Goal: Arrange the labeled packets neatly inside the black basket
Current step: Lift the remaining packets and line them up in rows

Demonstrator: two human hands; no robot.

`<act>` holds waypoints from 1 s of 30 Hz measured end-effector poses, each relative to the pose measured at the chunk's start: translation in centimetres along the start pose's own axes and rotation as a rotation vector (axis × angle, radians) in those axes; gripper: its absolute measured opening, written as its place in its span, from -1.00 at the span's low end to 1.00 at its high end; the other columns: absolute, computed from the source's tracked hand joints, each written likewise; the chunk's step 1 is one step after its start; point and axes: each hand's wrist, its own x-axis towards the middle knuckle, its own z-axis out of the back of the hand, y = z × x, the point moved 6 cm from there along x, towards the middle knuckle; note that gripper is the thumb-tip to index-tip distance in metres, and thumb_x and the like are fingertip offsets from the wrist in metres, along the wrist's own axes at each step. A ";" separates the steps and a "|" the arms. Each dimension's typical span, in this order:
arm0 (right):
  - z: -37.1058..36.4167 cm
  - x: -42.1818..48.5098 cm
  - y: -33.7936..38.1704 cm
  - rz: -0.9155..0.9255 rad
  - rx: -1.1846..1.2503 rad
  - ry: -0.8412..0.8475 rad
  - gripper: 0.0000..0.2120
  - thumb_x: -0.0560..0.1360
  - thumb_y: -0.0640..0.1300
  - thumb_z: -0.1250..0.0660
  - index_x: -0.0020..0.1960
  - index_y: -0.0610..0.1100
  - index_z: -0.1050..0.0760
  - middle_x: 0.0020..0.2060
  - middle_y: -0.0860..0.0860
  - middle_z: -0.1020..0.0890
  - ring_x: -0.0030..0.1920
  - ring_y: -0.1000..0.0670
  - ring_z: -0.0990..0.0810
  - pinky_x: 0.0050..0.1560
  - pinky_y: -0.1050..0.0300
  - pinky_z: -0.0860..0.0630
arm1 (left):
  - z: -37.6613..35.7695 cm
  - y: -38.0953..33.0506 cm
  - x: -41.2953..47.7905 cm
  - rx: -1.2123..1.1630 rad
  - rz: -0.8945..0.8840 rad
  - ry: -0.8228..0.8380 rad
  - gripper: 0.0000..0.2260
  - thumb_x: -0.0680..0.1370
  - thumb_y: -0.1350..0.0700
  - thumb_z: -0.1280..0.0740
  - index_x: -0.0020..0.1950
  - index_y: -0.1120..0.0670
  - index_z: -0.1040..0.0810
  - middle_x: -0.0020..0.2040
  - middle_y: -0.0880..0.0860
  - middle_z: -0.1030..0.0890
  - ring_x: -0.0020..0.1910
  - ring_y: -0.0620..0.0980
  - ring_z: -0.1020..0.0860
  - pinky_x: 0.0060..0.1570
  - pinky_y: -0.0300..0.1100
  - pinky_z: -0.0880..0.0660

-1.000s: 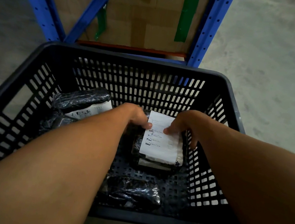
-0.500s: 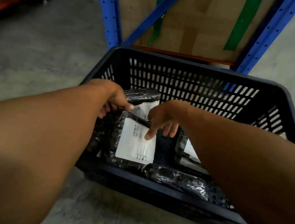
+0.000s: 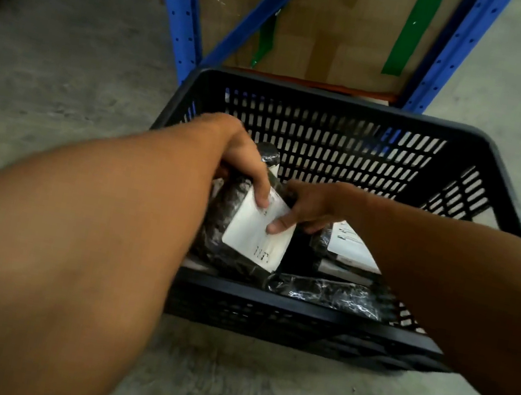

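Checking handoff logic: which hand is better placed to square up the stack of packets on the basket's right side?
Right, likely. The right hand is beside that stack; the left hand grips the labelled packet on the basket's left side.

Both hands [image 3: 244, 163] [image 3: 311, 206] grip a labeled packet [image 3: 246, 229] inside the black basket [image 3: 338, 104].

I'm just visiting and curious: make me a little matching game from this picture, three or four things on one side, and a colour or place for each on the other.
Things:
1. basket
2. shelf frame
3. tape strip
4. left hand

Descriptions:
A. green, on the cardboard box
B. blue, behind the basket
C. black, on the concrete floor
D. thumb on a white label

Pairs: 1-C, 2-B, 3-A, 4-D
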 end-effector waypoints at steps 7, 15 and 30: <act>7.8 -7.4 -2.0 0.158 0.547 -0.216 -0.09 0.03 0.07 -0.71 0.28 -0.03 -0.38 0.21 -0.13 -0.63 0.10 -0.18 -0.69 0.04 -0.25 -0.62 | 3.2 -1.9 0.5 -0.666 -0.437 0.104 -0.62 0.16 0.07 -0.58 -0.06 0.16 -0.75 0.05 0.21 -0.72 -0.08 0.13 -0.72 -0.16 -0.02 -0.67; 10.6 -14.7 -7.9 0.126 0.661 -0.195 -0.21 0.26 -0.19 -0.61 0.40 0.04 -0.36 0.20 -0.14 -0.65 0.09 -0.19 -0.69 -0.12 -0.10 -0.65 | 1.3 -9.5 1.4 -0.739 -0.582 0.149 -0.61 0.27 0.14 -0.47 0.07 0.20 -0.65 -0.04 0.20 -0.72 -0.07 0.17 -0.69 0.07 0.05 -0.60; 12.4 -15.8 -11.9 0.215 0.905 -0.281 -0.52 0.35 -0.08 -0.46 0.22 -0.23 -0.53 0.00 -0.15 -0.74 -0.02 -0.13 -0.73 -0.18 0.00 -0.67 | 1.7 -10.2 0.1 -0.908 -0.486 0.123 -0.27 0.13 0.05 -0.64 0.24 0.22 -0.52 0.24 0.24 -0.61 0.07 0.20 -0.65 -0.15 0.05 -0.67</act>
